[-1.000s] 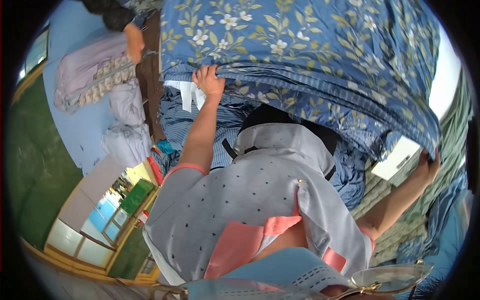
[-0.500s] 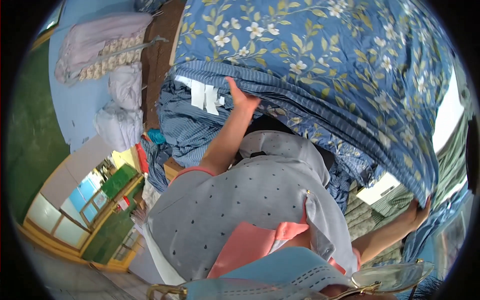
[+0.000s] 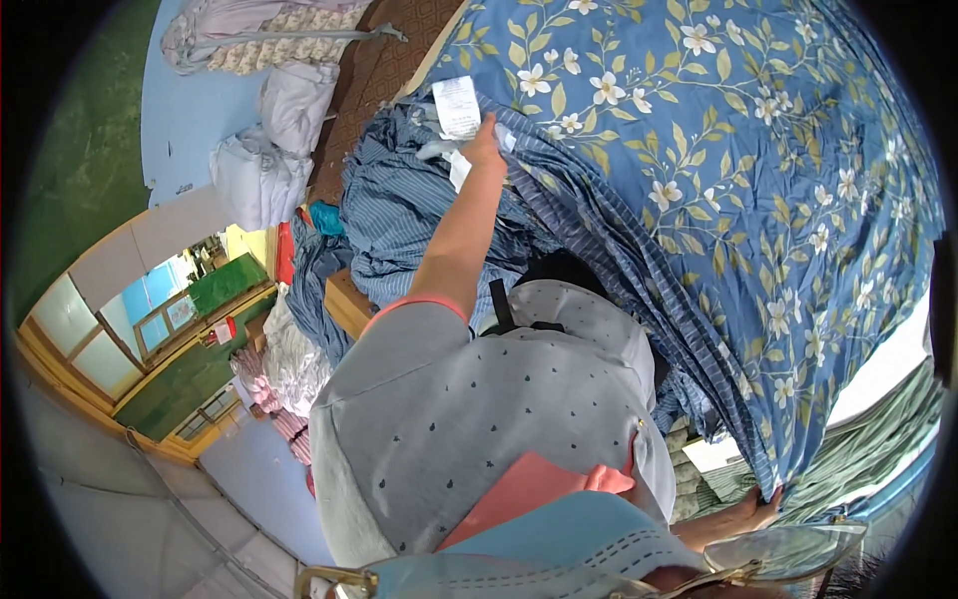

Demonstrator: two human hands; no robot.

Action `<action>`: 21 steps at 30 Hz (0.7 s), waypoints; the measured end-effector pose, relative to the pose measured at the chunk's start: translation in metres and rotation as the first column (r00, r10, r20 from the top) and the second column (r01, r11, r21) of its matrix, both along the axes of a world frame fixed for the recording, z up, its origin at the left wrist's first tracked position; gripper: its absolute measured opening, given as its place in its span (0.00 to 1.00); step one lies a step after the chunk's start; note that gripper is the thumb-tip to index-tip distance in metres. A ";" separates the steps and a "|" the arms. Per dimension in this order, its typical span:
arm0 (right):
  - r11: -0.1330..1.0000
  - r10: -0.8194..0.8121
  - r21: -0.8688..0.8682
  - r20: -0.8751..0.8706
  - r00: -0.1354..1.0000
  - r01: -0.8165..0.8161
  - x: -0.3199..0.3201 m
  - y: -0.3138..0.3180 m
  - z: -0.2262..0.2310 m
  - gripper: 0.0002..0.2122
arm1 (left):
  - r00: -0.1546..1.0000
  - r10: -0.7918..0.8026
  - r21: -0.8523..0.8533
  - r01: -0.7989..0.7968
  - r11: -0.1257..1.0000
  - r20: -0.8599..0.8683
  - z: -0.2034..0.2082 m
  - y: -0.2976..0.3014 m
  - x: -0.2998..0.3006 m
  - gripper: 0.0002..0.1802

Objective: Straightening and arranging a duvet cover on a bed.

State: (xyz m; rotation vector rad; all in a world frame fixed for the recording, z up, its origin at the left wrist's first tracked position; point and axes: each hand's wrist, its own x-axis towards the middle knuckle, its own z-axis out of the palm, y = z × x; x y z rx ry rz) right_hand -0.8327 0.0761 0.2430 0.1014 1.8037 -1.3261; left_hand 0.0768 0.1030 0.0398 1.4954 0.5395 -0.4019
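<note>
A large blue floral duvet cover [image 3: 639,130] lies spread over the upper right, with white blossoms and yellow-green leaves. Its near edge shows a striped blue underside, running diagonally between my hands. At the edge's upper-left end, beside white paper labels [image 3: 457,108], my left hand [image 3: 483,152] is closed on the cloth; its fingertips are partly hidden. My right hand [image 3: 750,512] pinches the lower-right end of the same edge, stretching the cover between both hands. Bunched striped cloth [image 3: 414,215] hangs just left of my body, below the labels.
White bundles [image 3: 261,175] sit on a pale blue surface [image 3: 185,130] at the upper left. A brown box [image 3: 347,304] stands near my left elbow. Green striped cloth [image 3: 848,454] lies at the lower right. Windows [image 3: 110,369] show at the far left.
My right hand has drawn the cover's corner left and down, closer to my body. My left hand has moved up slightly, its thumb no longer sticking out. The view has shifted.
</note>
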 end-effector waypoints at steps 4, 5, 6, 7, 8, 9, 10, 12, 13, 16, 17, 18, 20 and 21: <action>0.999 -0.018 0.048 -0.059 0.998 0.021 -0.017 0.012 0.007 0.14 | 0.990 -0.119 0.526 0.138 0.839 -0.069 0.004 -0.048 -0.020 0.53; 0.999 -0.024 0.045 -0.079 0.997 0.028 -0.026 0.020 0.013 0.14 | 0.954 -0.011 0.778 0.252 0.575 -0.301 0.007 -0.068 -0.026 0.64; 0.998 0.060 0.032 0.000 0.998 -0.060 -0.029 0.016 0.005 0.12 | 0.948 -0.021 0.841 0.291 0.456 -0.317 0.004 -0.075 -0.014 0.76; 0.991 0.135 0.012 0.059 0.989 -0.136 -0.037 0.019 0.007 0.11 | 0.953 -0.046 0.872 0.293 0.393 -0.300 -0.001 -0.077 -0.010 0.76; 0.998 0.042 0.043 -0.041 0.998 -0.040 -0.024 0.016 -0.005 0.12 | 0.958 -0.079 0.900 0.285 0.331 -0.274 -0.004 -0.077 0.001 0.75; 0.997 0.072 -0.017 0.111 0.991 -0.070 0.032 -0.004 -0.048 0.11 | 0.846 -0.380 0.921 0.388 -0.039 -0.373 0.015 -0.031 0.077 0.32; 1.000 0.028 -0.014 0.004 1.000 -0.028 0.020 0.005 -0.024 0.10 | 0.409 -0.507 0.651 0.465 -0.600 -0.759 0.000 -0.034 0.046 0.22; 0.999 -0.034 0.034 -0.080 0.996 0.037 0.040 0.013 0.009 0.08 | 0.341 -0.556 0.650 0.458 -0.606 -0.758 0.001 -0.045 0.012 0.25; 0.999 -0.004 0.039 -0.047 0.999 0.005 0.041 0.012 -0.002 0.07 | 0.363 -0.571 0.677 0.416 -0.608 -0.736 0.005 -0.029 0.028 0.23; 0.998 -0.049 0.042 -0.015 0.999 0.050 0.042 0.029 -0.017 0.04 | 0.269 -0.732 0.779 0.250 -0.574 -0.626 0.016 0.007 0.025 0.20; 1.000 -0.025 0.002 -0.024 0.999 0.025 0.015 0.048 -0.015 0.05 | 0.316 -0.717 0.784 0.254 -0.567 -0.621 0.020 -0.009 0.008 0.17; 0.999 -0.039 -0.012 0.042 0.998 0.040 0.019 0.039 -0.037 0.05 | 0.430 -0.721 0.833 0.165 -0.529 -0.543 0.024 0.009 0.045 0.12; 0.995 -0.099 -0.022 0.044 0.994 0.100 0.016 0.045 -0.036 0.07 | 0.376 -0.764 0.850 0.187 -0.492 -0.525 0.030 0.000 0.044 0.10; 0.988 -0.151 -0.008 0.052 0.987 0.152 0.013 0.049 -0.024 0.07 | 0.317 -0.788 0.849 0.165 -0.502 -0.528 0.037 -0.016 0.027 0.11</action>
